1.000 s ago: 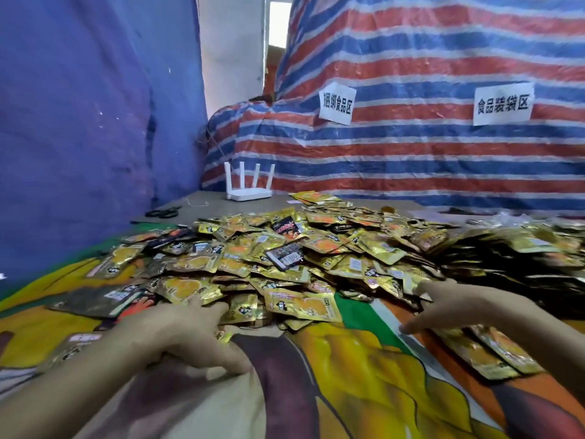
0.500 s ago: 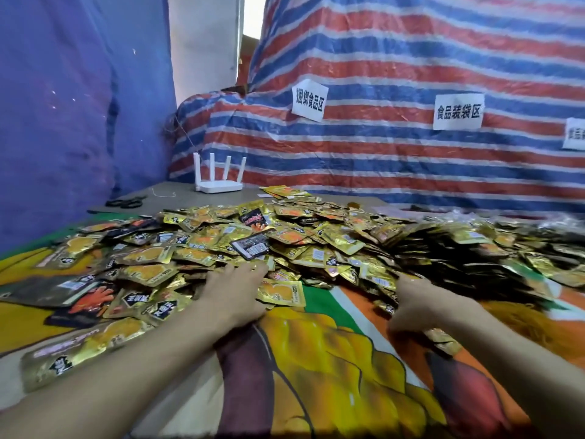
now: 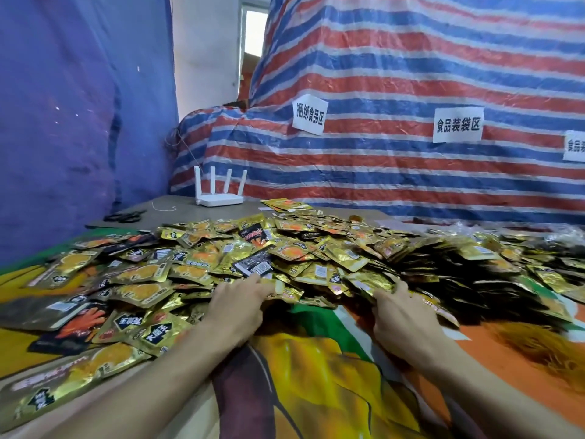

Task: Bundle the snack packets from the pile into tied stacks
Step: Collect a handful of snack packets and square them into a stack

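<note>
Here our left hand [image 3: 237,307] rests flat, fingers loose, on the snack packets [image 3: 285,255]. On our right hand [image 3: 403,315] the fingertips seem tucked under some, so we cannot tell its grip.

Soft, even daylight here, with a blown-out opening [image 3: 254,30] glowing at the back. The foil packets [image 3: 196,274] throw small glints, and the pile [image 3: 474,274] sinks into shadow on its right. Wide-angle bending at the edges (near-left packets smeared, stretched); centre reasonably sharp.
</note>
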A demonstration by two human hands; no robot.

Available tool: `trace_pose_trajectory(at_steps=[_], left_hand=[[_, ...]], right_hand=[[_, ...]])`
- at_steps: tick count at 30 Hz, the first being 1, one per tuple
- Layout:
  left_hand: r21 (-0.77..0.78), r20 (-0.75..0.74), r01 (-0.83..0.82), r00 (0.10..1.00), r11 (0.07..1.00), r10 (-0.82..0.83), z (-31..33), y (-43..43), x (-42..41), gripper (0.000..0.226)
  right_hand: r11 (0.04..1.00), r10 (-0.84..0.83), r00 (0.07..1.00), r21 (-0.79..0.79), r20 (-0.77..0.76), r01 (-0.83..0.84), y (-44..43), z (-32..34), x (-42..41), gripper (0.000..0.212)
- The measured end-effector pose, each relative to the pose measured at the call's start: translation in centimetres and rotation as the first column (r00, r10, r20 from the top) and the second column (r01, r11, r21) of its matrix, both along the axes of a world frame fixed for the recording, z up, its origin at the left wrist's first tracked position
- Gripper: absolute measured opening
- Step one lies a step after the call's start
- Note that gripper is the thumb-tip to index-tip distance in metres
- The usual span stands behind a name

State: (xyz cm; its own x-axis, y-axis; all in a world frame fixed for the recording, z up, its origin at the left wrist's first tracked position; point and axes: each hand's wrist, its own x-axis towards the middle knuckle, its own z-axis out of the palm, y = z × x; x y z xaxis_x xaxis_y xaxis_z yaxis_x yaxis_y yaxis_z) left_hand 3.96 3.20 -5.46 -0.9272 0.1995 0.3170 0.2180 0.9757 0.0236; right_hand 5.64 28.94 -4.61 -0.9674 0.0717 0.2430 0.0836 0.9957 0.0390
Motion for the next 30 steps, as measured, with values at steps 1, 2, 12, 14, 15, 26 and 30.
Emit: trace_pose_trajectory(at_steps=[1, 2, 12, 14, 15, 26, 30], left_hand=[[0.082, -0.031, 0.024, 0.999, 0.996, -0.021, 0.7, -0.3, 0.0, 0.043], [0.153, -0.063, 0.044, 0.997, 0.987, -0.035, 1.5, -0.6, -0.1, 0.038], [0.987, -0.158, 0.159, 0.987, 0.024, -0.043, 4.4, -0.1, -3.7, 0.007], [0.973, -0.128, 0.119, 0.991, -0.199, -0.029, 2.8, 0.4, -4.1, 0.01], [0.963, -0.11, 0.1, 0.994, -0.249, -0.027, 2.0, 0.6, -4.4, 0.011], [0.95, -0.169, 0.159, 0.986, -0.268, -0.015, 0.5, 0.0, -4.8, 0.022], [0.962, -0.225, 0.205, 0.97, -0.18, -0.096, 0.4, 0.8, -4.5, 0.008]], right_hand=[[0.999, 0.037, 0.999, -0.004, -0.04, -0.037, -0.3, 0.4, -0.2, 0.03], [0.997, 0.073, 0.993, -0.011, -0.097, -0.074, -0.8, 0.8, -0.4, 0.029], [0.903, 0.136, 0.836, -0.28, -0.532, -0.326, -7.0, 4.1, -4.2, 0.021], [0.85, 0.126, 0.858, -0.392, -0.497, -0.352, -8.2, 3.4, -5.0, 0.027], [0.823, 0.133, 0.874, -0.439, -0.467, -0.36, -8.7, 2.7, -5.3, 0.028], [0.468, 0.182, 0.808, -0.674, -0.56, -0.572, -9.3, 0.4, -5.2, 0.009], [0.243, 0.165, 0.799, -0.761, -0.578, -0.601, -10.0, 0.1, -4.6, 0.009]])
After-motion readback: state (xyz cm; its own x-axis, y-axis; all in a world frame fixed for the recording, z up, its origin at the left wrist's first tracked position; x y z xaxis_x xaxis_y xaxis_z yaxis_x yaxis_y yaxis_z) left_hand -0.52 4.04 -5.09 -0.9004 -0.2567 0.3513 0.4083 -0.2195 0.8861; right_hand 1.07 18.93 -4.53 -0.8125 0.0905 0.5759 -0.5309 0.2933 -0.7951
